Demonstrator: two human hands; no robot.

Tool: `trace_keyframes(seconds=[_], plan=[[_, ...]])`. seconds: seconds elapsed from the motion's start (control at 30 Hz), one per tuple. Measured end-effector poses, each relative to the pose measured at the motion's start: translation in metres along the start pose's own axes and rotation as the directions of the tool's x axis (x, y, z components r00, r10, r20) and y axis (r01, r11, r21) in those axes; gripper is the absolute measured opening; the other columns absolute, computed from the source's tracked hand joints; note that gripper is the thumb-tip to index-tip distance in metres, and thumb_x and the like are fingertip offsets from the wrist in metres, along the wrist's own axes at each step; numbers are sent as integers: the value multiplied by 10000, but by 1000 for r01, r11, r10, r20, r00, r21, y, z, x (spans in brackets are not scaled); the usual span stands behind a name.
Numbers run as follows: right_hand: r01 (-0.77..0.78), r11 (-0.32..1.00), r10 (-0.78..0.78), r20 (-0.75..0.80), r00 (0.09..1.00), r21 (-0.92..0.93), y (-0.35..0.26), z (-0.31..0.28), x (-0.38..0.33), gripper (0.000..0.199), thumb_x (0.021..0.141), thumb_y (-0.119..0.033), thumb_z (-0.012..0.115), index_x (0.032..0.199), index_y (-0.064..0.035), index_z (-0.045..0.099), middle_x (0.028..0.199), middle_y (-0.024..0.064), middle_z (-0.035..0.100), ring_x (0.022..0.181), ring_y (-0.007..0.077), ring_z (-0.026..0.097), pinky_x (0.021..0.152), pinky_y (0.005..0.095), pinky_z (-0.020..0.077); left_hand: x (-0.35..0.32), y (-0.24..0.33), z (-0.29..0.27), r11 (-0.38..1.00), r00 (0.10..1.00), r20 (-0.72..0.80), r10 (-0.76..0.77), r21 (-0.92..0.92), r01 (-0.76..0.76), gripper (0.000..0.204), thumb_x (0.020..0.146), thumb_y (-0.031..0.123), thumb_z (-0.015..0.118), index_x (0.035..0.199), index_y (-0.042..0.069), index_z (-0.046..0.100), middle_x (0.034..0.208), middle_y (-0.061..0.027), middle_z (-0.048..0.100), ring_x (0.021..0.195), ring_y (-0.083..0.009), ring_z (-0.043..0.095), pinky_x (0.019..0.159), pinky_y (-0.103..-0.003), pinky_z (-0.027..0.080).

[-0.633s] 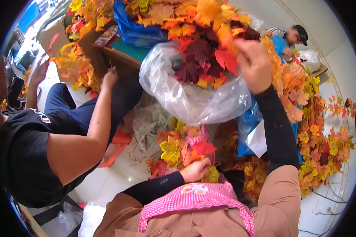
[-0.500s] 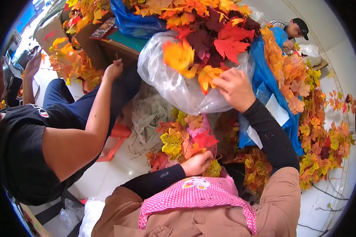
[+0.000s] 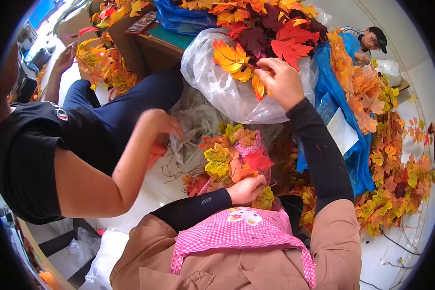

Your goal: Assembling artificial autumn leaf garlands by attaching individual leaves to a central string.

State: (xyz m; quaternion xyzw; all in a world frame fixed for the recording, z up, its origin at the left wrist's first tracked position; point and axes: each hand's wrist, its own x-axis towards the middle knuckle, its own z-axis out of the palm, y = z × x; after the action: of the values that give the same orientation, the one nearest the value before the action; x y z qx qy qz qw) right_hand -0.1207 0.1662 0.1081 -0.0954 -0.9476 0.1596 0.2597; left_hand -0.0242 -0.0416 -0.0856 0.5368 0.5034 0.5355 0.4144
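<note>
My left hand [image 3: 248,190] is closed round a garland of artificial maple leaves [image 3: 219,161], yellow-green, peach and red, lying across my lap on a pink checked apron [image 3: 256,216]. Its stem is hidden under the leaves and fingers. Farther forward, my right hand [image 3: 281,83] pinches at an orange-yellow artificial leaf [image 3: 258,87] over a clear plastic bag [image 3: 203,65]. Red leaves [image 3: 292,41], dark maroon leaves [image 3: 254,41] and another orange-yellow leaf [image 3: 229,58] are heaped on this bag, right beside the pinching fingers.
At left sits a co-worker in a dark shirt [image 3: 29,154], one forearm [image 3: 130,164] reaching toward my side. Blue plastic [image 3: 340,125] and piled leaf garlands [image 3: 396,169] stand at right. Another person [image 3: 369,41] works at the far right. A table [image 3: 164,38] is at the back left.
My right hand has drawn slightly back at the bag, and the orange leaves by it have turned. The co-worker's near hand has come down from the table edge. The whole view has shifted a little.
</note>
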Motion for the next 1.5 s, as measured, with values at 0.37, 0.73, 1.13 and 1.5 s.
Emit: trace_keyframes(seconds=[0.37,0.73,1.13,1.5], plan=[[-224,735,441,-202,874,640,29,7,6,113,856,-122,680,919,-29,685,787,-36,632,748,35,561,663,194,445,-2,1,0,1000,1000,-8,1,26,-1,153,845,44,540,991,4,517,826,-220,604,807,-377,614,718,-403,485],[75,992,-74,20,997,-102,-52,-46,-158,91,786,-120,626,852,-62,601,818,93,627,807,277,583,748,382,447,6,-24,6,990,979,-180,-96,85,113,209,844,14,537,1049,-17,566,855,-154,619,827,-222,624,736,-318,492],[42,973,-3,174,985,-226,-101,-43,-308,124,721,-148,632,815,-71,607,1119,101,562,1109,269,497,992,456,354,26,-9,30,990,962,251,111,-117,-83,175,824,106,533,935,85,666,909,-91,645,871,-288,613,783,-337,485],[-421,769,505,-54,861,480,-45,-83,-324,88,881,-15,596,955,-37,553,839,38,610,779,131,609,782,271,487,29,70,40,642,989,-23,147,763,-78,147,843,156,583,950,72,639,821,-149,615,691,-345,629,600,-439,503]])
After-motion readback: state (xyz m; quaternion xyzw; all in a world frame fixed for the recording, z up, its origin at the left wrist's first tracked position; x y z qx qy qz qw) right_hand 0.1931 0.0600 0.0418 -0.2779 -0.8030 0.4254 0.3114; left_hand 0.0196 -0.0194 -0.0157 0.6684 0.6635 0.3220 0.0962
